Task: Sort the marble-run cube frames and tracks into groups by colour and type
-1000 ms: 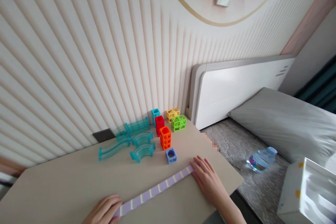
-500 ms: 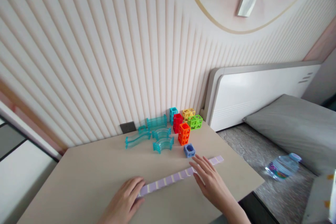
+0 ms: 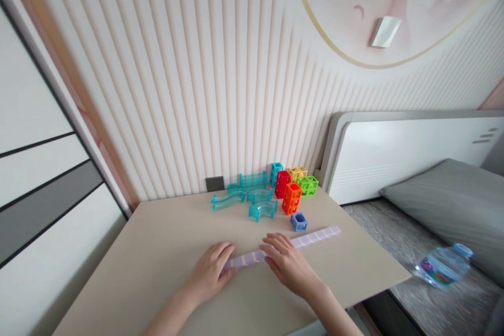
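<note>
A long, thin lilac strip with pale crosswise bands lies at a slant on the table. My left hand closes around its left end, thumb on the near side and fingers on the far side. Over the strip's middle lies my right hand, its fingers stretched out and resting across it. Just beyond the right hand sits a small blue cube block with a round hole in its top. Whether the strip is one piece or joined tiles, I cannot tell.
Behind stand an orange block tower, a red block, green blocks, yellow blocks and a teal block. Clear teal track pieces lie left of them. A plastic bottle lies on the bed beside the table.
My right hand has slid left along the strip, closer to my left hand, which stays at the left end. The camera view has shifted, with the blocks otherwise unmoved.
</note>
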Motion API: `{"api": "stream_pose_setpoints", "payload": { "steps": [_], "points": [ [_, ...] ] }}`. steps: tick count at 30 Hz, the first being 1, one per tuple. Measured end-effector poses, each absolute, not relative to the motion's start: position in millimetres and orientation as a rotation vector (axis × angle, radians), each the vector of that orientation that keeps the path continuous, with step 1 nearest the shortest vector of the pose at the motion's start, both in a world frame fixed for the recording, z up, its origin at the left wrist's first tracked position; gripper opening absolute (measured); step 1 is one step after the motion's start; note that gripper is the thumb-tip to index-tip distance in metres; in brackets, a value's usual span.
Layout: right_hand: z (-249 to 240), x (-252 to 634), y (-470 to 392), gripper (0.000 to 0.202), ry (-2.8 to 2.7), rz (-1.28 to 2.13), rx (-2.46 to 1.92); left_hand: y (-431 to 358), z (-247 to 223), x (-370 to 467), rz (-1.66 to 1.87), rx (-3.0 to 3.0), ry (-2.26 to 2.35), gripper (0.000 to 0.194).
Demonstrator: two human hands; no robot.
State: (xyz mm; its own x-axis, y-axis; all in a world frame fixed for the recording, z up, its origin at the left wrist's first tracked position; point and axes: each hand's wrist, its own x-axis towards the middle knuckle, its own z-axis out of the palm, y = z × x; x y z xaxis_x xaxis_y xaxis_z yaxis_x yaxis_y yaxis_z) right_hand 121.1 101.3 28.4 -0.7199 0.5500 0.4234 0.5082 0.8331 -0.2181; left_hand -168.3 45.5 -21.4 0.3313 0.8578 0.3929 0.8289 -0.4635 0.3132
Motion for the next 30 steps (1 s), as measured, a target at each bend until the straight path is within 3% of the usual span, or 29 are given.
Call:
{"api": "stream_pose_setpoints", "payload": {
  "steps": [7, 13, 25, 30],
  "points": [
    [34.9, 19.4, 121.9, 0.026, -2.596, 0.179, -0.38, 126.5, -8.9, -196.3, 1.039, 2.218, 2.056, 0.049],
    [12.2, 13.9, 130.3, 0.025, -2.518, 0.244, -0.392, 167.6, -34.0, -203.1, 1.021, 2.032, 2.19, 0.06],
    [5.2, 20.9, 121.8, 0.028, -2.385, 0.311, -0.486, 156.1, -42.9, -219.4, 1.058, 2.029, 2.174, 0.059],
    [23.0, 11.6, 128.8, 0.032, -2.33, 0.256, -0.573, 124.4, -18.6, -197.8, 1.389, 2.162, 1.961, 0.044]
  ]
}}
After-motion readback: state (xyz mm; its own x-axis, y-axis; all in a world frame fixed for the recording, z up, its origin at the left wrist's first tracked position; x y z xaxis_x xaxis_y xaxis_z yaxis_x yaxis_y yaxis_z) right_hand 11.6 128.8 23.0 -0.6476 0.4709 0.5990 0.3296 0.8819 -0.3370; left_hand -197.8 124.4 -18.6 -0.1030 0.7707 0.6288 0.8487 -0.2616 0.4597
